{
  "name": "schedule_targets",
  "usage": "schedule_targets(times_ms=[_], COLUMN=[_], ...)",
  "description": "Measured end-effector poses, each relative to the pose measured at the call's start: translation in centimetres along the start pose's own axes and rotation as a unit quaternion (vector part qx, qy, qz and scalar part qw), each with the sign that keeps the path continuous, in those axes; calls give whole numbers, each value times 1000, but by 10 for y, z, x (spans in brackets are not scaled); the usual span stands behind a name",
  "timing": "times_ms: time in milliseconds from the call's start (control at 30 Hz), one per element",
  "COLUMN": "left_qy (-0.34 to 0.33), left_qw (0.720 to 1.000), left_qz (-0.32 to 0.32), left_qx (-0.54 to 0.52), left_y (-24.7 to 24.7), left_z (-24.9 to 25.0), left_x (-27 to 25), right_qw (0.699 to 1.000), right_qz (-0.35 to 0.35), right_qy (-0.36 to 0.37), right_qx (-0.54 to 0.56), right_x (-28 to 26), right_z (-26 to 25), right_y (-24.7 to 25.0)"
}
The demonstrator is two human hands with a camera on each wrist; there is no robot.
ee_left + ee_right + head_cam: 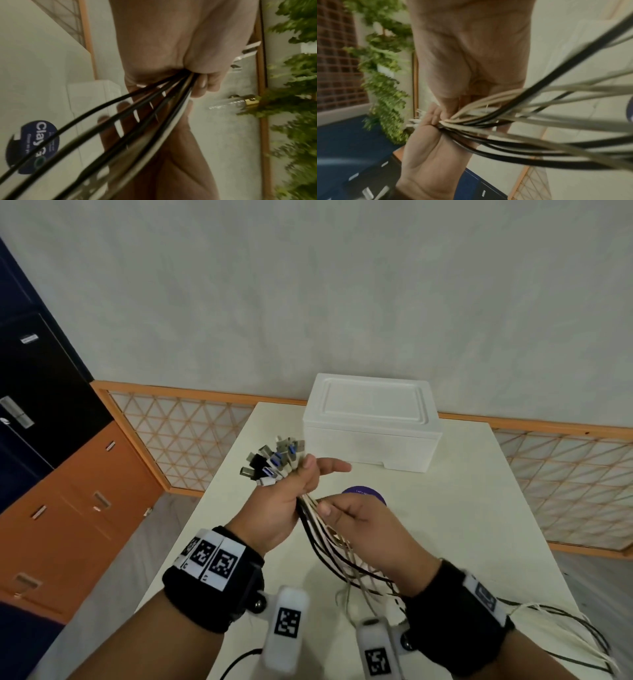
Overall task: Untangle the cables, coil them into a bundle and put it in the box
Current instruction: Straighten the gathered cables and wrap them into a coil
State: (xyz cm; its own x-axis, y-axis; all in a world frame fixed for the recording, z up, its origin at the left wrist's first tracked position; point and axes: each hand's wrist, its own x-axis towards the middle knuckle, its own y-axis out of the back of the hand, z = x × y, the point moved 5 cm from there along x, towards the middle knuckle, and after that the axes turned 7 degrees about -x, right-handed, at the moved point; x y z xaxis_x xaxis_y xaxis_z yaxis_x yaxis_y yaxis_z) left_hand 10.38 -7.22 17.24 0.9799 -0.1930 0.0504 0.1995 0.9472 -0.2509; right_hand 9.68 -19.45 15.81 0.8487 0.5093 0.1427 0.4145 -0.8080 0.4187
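Above your left hand (287,501) the USB plugs (274,462) fan out in a cluster, because you have gathered every cable (329,546) by its connector end and closed your fist around the lot just below the plugs; only the forefinger sticks out straight toward the box (371,426). Held this way, the ends stay level with each other and the loose lengths can hang free, which in my judgement is the right start for coiling. Directly beneath that fist, your right hand (359,518) closes round the same strands, thumb on top and fingers curled under, placed as if to comb down the lengths and strip out any crossings. Your left wrist is turned so the back of the hand faces you, forearm rising from the lower left; your right forearm comes in from the lower right, palm turned inward. Below your right wrist the black and white cables spread apart and trail off over the near edge of the white table (479,508). Beyond your left fingertips sits the white foam box, its lid on, and a purple round lid or tub (366,493) lies just past your right knuckles. Nothing is coiled yet.
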Motion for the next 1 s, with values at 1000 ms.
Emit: schedule_targets(times_ms=[1000], left_qy=[-125], left_qw=[896], left_qz=[283], left_qx=[318], left_y=[50], left_z=[24], left_x=[-21], right_qw=[863], right_qz=[-135], right_qy=[-50], right_qx=[-485], right_x=[32], right_z=[11], right_y=[13])
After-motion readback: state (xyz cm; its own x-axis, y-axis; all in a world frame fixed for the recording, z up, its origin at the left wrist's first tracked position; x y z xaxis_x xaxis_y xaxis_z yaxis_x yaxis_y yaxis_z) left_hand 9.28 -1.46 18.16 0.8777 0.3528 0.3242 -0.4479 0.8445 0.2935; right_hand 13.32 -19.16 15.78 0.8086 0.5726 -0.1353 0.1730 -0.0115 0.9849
